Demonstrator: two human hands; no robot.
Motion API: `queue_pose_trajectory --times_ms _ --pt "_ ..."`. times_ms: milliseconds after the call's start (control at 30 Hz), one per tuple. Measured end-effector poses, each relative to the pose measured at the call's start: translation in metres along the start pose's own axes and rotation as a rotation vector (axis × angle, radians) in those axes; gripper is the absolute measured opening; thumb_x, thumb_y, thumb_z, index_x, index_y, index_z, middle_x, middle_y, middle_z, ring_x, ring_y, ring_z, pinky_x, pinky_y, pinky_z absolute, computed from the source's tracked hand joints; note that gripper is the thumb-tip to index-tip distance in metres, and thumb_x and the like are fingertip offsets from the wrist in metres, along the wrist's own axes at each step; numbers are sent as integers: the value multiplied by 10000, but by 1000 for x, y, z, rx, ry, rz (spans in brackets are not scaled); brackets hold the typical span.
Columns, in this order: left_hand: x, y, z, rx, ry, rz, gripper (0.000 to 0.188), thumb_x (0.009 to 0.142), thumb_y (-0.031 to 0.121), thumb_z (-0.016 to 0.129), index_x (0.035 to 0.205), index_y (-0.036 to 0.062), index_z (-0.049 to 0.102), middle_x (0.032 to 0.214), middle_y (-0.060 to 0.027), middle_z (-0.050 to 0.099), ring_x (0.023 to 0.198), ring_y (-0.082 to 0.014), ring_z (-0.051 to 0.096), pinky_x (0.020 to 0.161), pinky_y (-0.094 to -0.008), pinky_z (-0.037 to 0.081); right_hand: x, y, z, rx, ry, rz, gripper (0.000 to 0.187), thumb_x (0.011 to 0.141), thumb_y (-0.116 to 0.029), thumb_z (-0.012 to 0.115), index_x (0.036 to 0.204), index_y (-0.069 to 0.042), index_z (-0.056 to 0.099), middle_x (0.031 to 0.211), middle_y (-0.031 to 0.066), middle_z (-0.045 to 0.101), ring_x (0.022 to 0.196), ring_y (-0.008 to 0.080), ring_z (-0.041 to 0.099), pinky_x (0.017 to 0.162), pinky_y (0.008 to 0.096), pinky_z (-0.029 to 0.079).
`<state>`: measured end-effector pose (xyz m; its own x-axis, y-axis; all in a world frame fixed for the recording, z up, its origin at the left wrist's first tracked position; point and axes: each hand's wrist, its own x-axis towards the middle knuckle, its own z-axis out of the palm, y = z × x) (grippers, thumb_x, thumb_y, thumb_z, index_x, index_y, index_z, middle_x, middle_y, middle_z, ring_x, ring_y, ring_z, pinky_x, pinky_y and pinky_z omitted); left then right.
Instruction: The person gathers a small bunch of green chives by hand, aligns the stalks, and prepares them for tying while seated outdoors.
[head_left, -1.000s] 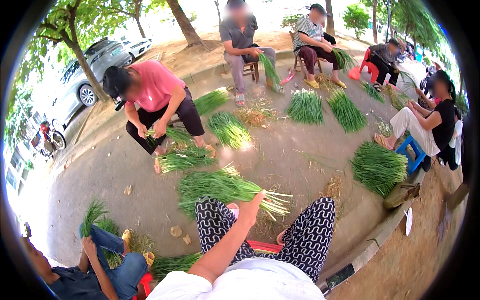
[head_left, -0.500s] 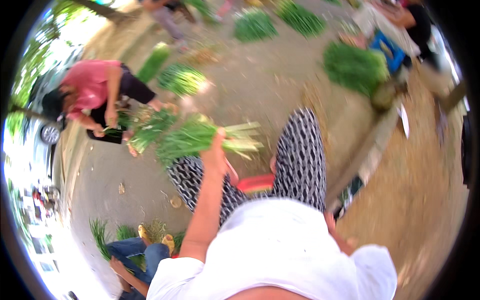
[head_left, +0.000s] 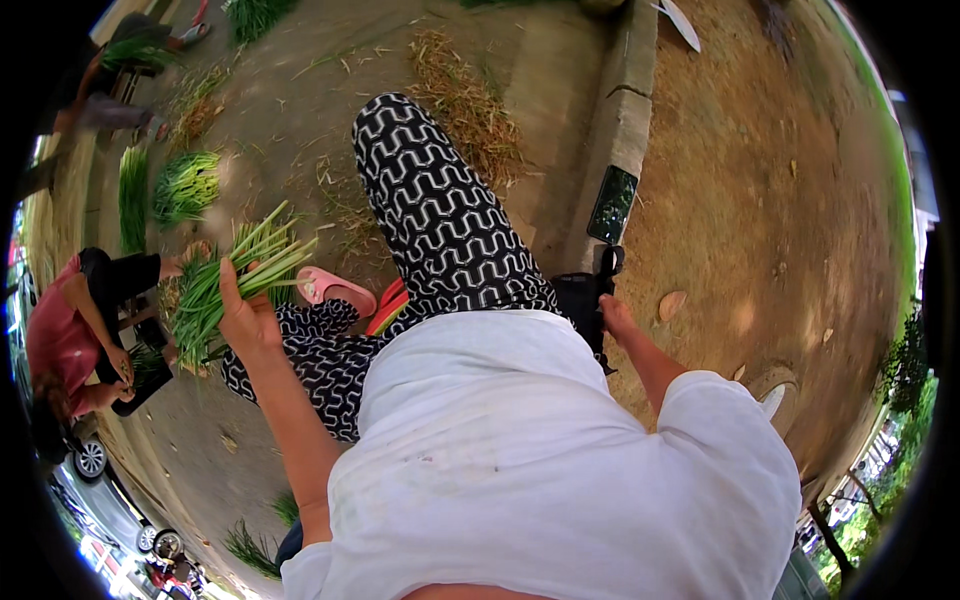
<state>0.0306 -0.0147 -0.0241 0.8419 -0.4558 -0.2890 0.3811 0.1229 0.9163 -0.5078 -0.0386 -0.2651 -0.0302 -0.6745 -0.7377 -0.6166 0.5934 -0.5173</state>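
My left hand (head_left: 248, 318) is closed around a bunch of green onions (head_left: 255, 262), held out beside my left knee. Their pale cut ends spread up and to the right, while the darker leaves hang down to the left. On my other side, my right hand (head_left: 618, 316) grips the edge of a black bag (head_left: 577, 305) by my hip. A dark strap loop stands at the bag's top. Just beyond lies a phone (head_left: 613, 205) with a dark, reflecting screen, on the stone kerb. The bag's contents are hidden.
A person in a pink shirt (head_left: 62, 318) sits bent over greens at the left. Bundles of greens (head_left: 187, 186) lie on the pavement beyond. Dry straw (head_left: 470, 115) is scattered ahead. A stone kerb (head_left: 630, 110) borders bare soil (head_left: 740, 200) on the right.
The view has swung to the right. My right hand, mostly hidden before at my side, now shows on the black bag. My left hand still holds the green onions.
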Motion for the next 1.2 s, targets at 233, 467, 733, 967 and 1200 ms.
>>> queue_pose_trajectory --times_ms 233,467,733,967,1200 --pt "-3 -2 23 49 -3 -9 235 820 164 610 987 8 555 942 -76 596 808 -163 580 731 -293 500 -35 -3 27 412 -109 375 594 860 -535 333 1088 -29 547 960 118 583 877 209 541 737 329 429" --pt "1 -7 34 76 -46 -7 245 823 172 608 992 5 551 945 -74 588 829 -161 571 756 -299 485 -49 -10 37 43 52 369 567 876 -489 296 1112 -42 552 1066 208 569 1030 346 522 866 372 393" --pt "-4 -9 42 138 -27 6 276 824 191 609 1017 5 542 947 -75 584 834 -161 569 753 -301 479 -49 -13 40 -5 66 356 550 885 -445 287 1096 -10 548 1054 241 558 1035 388 501 872 414 383" --pt "-9 -8 35 104 57 -52 276 817 170 614 1025 8 536 946 -65 575 778 -168 579 657 -302 507 3 68 29 -44 97 28 405 852 -385 457 955 -18 594 811 104 593 702 189 514 617 350 426" --pt "-5 -5 14 -98 0 44 164 803 100 611 937 34 544 866 -70 554 737 -180 563 652 -304 498 48 -151 -19 343 318 -434 319 844 -169 527 1091 33 542 823 40 562 710 75 496 617 210 446"
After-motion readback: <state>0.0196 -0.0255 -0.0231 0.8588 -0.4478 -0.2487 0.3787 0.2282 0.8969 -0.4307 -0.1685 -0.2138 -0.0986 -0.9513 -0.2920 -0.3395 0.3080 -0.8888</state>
